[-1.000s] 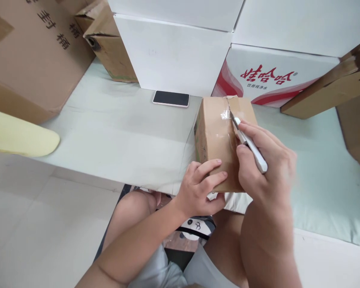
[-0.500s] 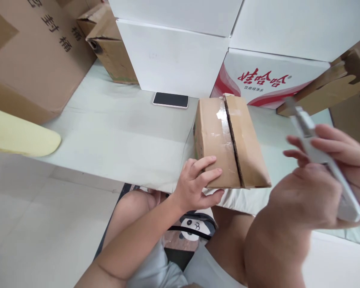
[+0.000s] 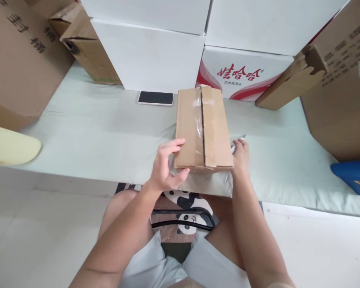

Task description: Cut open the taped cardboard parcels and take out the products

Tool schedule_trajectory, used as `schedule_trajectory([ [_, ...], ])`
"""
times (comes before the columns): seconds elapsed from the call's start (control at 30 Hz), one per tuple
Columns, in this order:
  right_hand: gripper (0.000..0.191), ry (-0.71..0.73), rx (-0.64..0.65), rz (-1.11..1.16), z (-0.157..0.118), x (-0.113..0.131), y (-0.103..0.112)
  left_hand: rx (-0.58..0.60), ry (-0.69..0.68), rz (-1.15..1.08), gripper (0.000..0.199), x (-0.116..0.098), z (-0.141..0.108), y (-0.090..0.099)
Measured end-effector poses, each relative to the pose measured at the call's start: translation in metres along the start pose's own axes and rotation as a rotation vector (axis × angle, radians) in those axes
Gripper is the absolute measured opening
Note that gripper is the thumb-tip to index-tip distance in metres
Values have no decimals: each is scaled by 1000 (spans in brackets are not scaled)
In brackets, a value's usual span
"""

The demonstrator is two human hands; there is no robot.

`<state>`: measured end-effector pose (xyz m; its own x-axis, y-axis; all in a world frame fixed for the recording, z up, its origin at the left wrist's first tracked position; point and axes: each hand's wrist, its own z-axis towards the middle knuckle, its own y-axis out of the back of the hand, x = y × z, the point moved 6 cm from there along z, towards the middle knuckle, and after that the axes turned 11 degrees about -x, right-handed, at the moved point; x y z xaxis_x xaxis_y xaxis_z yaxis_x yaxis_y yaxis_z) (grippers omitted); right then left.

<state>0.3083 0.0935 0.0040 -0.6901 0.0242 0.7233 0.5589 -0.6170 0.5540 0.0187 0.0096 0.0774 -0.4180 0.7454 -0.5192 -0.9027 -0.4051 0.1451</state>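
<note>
A brown cardboard box point(image 3: 187, 124) rests near the front edge of the padded surface. Clear tape runs along the top seam, where a dark gap shows between the flaps. My left hand point(image 3: 165, 166) holds the box's near left corner, with fingertips on the top edge and thumb at the front face. Low beside the box's right side, my right hand point(image 3: 241, 156) is closed around a white utility knife point(image 3: 233, 149). The knife's tip pokes out past my fingers; most of its body is hidden by the hand and box.
A phone point(image 3: 155, 98) lies behind the box to the left. White cartons point(image 3: 150, 56) are stacked at the back, one with red lettering. Large brown cartons point(image 3: 345, 100) flank both sides. A blue object point(image 3: 352, 176) sits far right, a pale yellow one point(image 3: 12, 146) far left.
My right hand has come down and left with the knife, from raised at the right to beside the box. The left hand has shifted from the top onto the corner. The view has moved right.
</note>
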Motion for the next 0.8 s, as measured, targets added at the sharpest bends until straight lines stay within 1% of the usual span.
schedule_trajectory([
  [0.1,51,5,28,36,-1,15,-4,0,99,-9,61,19,-2,11],
  [0.17,54,4,95,186,-4,31,-3,8,164,-29,64,27,-3,14],
  [0.27,59,40,227,488,-15,61,0,21,220,-89,67,30,-3,11],
  [0.3,61,70,258,551,-20,71,0,24,234,-110,69,30,-3,9],
  [0.4,63,167,283,620,-32,91,-2,26,282,-120,71,28,-1,4],
  [0.5,63,216,256,631,-41,97,-7,19,318,-90,71,27,0,6],
  [0.6,60,228,272,687,-46,99,-8,0,322,-100,69,25,4,10],
  [0.7,58,254,273,693,-50,100,-4,-70,326,-135,60,22,8,15],
  [0.8,53,369,224,659,-54,107,6,-174,365,-122,56,22,8,21],
])
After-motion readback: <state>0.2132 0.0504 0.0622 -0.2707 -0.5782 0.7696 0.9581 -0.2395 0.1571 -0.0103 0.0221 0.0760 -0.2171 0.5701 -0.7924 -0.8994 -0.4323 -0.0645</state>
